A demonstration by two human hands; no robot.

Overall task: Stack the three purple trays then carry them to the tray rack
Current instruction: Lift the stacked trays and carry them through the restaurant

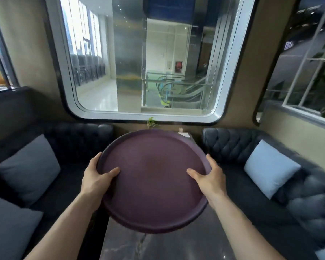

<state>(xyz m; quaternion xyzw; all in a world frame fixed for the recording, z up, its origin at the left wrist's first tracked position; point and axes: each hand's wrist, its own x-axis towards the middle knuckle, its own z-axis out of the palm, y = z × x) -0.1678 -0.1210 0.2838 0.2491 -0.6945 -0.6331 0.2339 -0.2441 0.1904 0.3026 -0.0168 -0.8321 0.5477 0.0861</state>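
A round purple tray (pixel 154 177) is held up above a dark marble table (pixel 158 246), filling the middle of the view. My left hand (pixel 97 176) grips its left rim, thumb on the top face and fingers curled around the edge. My right hand (pixel 208 176) grips the right rim the same way. A second rim line shows along the tray's near edge, so more than one tray may be stacked; how many I cannot tell. What lies on the table under the tray is hidden.
Dark tufted sofas flank the table: one at left with a grey cushion (pixel 29 166), one at right with a light cushion (pixel 270 167). A small plant (pixel 151 121) and a white card (pixel 184 133) stand at the table's far end below a large window (pixel 144 59).
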